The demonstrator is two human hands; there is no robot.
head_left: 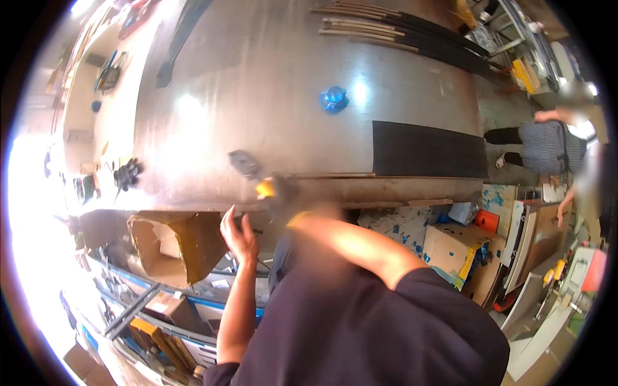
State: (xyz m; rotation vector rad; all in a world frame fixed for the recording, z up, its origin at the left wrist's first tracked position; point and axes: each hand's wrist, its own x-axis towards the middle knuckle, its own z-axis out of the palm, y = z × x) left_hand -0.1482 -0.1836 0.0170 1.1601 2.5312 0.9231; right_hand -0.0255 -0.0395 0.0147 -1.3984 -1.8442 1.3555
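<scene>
My right hand (309, 220) reaches over the near edge of the metal-topped table (257, 109), smeared by motion. It appears closed around a grey, black and yellow hand tool (266, 188), too blurred to tell its kind. The tool's rounded grey head (244, 163) points to the far left, over the tabletop. To the left, my left hand (239, 237) is bare and holds nothing, thumb and fingers apart, just in front of the table edge. A flat black sheet (430, 149) lies along the near edge at the right. Crumpled shiny blue film (334, 100) sits farther back.
Long dark strips (412, 32) lie at the far right of the table. A clustered black object (128, 172) sits at the left. Below the edge are an open cardboard box (174, 248) and shelving (138, 305). Cartons (454, 251) and two other people (550, 147) are at the right.
</scene>
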